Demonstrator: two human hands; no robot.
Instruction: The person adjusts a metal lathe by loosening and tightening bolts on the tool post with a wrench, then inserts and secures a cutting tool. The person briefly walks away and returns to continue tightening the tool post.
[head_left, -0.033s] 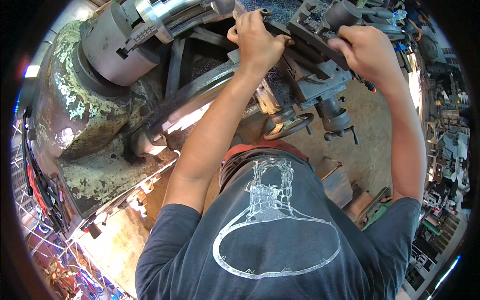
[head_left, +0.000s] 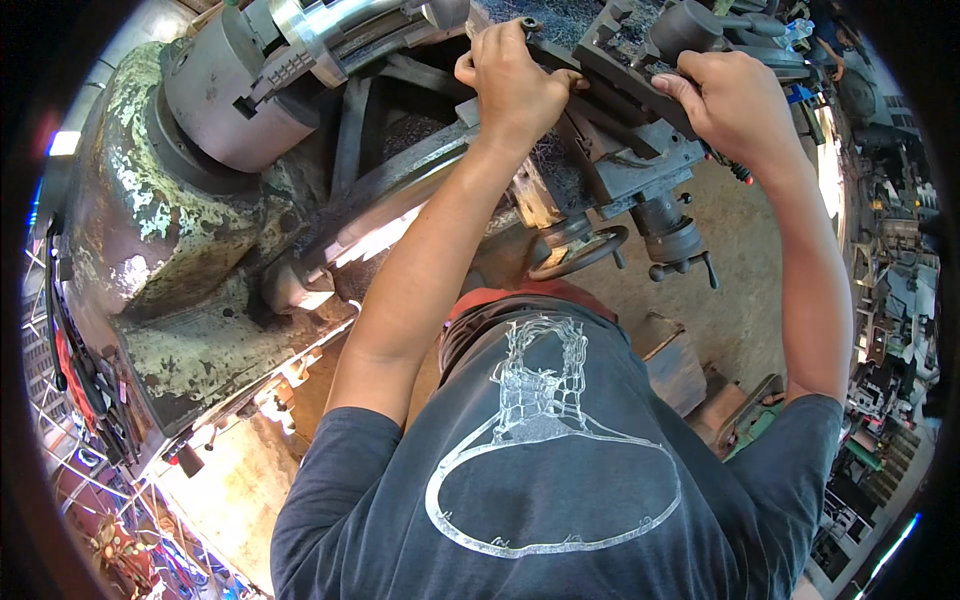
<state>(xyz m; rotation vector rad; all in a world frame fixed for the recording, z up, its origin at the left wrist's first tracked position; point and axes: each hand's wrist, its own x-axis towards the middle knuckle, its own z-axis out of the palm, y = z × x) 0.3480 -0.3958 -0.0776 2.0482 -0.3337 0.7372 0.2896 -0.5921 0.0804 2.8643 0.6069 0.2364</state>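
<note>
- Lathe (head_left: 190, 250): big old machine, flaking green-white paint, fills the left half of the view; the bed runs diagonally up toward the carriage.
- Chuck (head_left: 235, 100) holds a bright steel workpiece (head_left: 330, 25); jaws are seated on it. I can't tell whether it is spinning.
- Carriage and toolpost block (head_left: 625, 150) sit upper centre, right of the chuck, well apart from the chuck face.
- Progress, as I judge it: work is mounted and swarf lies on the bed, so some cutting looks done; both hands are on the toolpost area, which reads as setting or clamping.
- Left hand (head_left: 515, 85): closed in a fist around a small dark handle at the top of the block.
- Right hand (head_left: 735, 105): fingers curled over the block's right edge; what is under them I can't tell.
- Handwheel (head_left: 580, 250) and small levers (head_left: 685, 270) hang just below the block, near the body.
- Room: bare floor (head_left: 740, 300) to the right; cluttered shelves (head_left: 890, 330) at the far right rim.
</note>
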